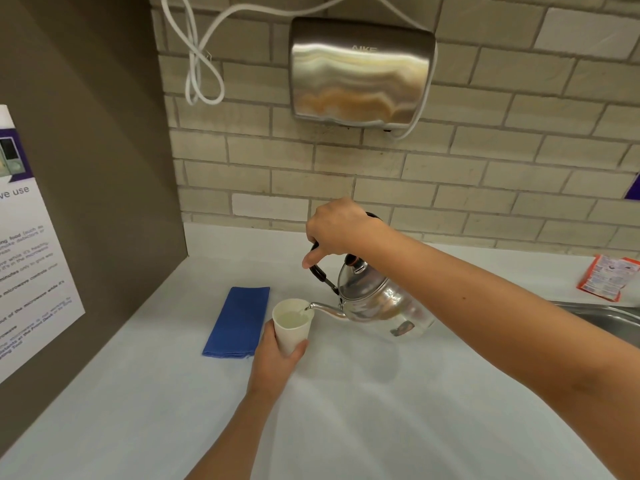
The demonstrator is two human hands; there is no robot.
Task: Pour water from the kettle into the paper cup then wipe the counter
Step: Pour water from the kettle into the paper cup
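A shiny steel kettle (381,306) is tilted to the left, its thin spout over the rim of a white paper cup (291,323). Water fills much of the cup. My right hand (337,230) grips the kettle's black handle from above. My left hand (277,351) wraps around the lower part of the cup, just above the white counter (346,410). A folded blue cloth (239,322) lies flat on the counter directly left of the cup.
A brown side wall with a printed notice (31,258) closes the left. A steel hand dryer (360,71) hangs on the brick wall behind. A steel sink edge (602,317) and a red packet (607,277) are at the right.
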